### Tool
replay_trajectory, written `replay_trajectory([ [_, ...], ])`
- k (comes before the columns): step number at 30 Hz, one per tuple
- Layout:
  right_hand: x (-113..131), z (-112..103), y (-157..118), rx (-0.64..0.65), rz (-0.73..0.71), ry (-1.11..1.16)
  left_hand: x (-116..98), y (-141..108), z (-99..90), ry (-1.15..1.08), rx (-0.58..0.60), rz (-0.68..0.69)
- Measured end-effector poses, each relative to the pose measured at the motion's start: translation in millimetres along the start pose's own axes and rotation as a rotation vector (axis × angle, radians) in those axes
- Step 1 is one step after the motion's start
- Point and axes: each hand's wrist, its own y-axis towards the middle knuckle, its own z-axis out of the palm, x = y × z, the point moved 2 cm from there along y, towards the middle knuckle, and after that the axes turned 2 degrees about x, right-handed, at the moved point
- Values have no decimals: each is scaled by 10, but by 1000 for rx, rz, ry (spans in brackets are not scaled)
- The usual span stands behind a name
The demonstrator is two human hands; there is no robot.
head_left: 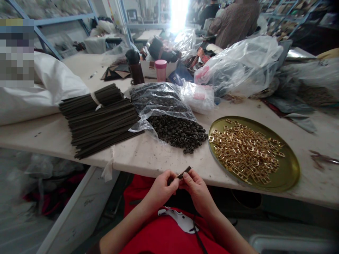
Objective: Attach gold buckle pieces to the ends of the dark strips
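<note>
Close together at the table's front edge, my left hand (166,183) and my right hand (194,181) both pinch a dark strip (186,170). Its end sticks up between my fingers; the rest is mostly hidden, though a thin dark length hangs down over the red clothing. Whether a buckle or loop is on the strip I cannot tell. Just beyond my hands lies a heap of small dark loops (177,132), spilling from a clear plastic bag (161,98). To the left is a stack of long dark strips (103,120), partly tied with a white band.
A round gold tray (291,173) holding many gold buckles (246,151) stands at the right. Beyond it are plastic bags (238,67), a pink-lidded cup (160,70) and a dark bottle (135,67). Pliers-like tools (323,158) lie far right. A person (235,23) is in the background.
</note>
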Motion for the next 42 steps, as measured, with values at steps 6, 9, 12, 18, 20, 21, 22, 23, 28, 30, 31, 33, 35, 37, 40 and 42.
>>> replay_trajectory([
  [6, -39, -8, -13, 14, -3, -42, 22, 15, 18, 10, 5, -23],
  [9, -39, 0, -24, 20, -3, -29, 30, 16, 14, 9, 11, -9],
  [12, -33, 14, -18, 25, 7, 33, 33, 14, 7, 8, 18, 4],
  [18, -29, 20, -6, 30, 82, 140, 70, 23, -25, -10, 46, 16],
  [20, -27, 7, -8, 32, 92, 123, 82, 25, -33, -10, 52, 10],
  [21, -25, -2, -8, 33, 91, 101, 84, 24, -34, -8, 53, 9],
  [22, -24, -12, -9, 35, 89, 73, 85, 23, -34, -8, 53, 9],
  [23, -23, -23, -9, 38, 87, 43, 84, 20, -33, -11, 54, 11],
  [28, 0, -67, -19, 78, 95, -51, 80, 3, -25, -71, 84, 15],
  [30, 23, -73, -26, 116, 95, -51, 82, -2, -27, -108, 109, 11],
  [31, 36, -73, -28, 133, 93, -52, 81, -4, -29, -122, 118, 10],
  [33, 62, -69, -31, 153, 86, -64, 75, -10, -32, -135, 125, 12],
  [35, 83, -59, -34, 158, 75, -88, 61, -17, -30, -140, 126, 11],
  [37, 94, -51, -37, 147, 57, -115, 43, -24, -24, -148, 121, 11],
  [40, 86, -50, -44, 136, 65, -87, 21, -31, -17, -177, 137, -3],
  [42, 71, -54, -47, 147, 106, 2, 10, -38, -19, -200, 168, -24],
])
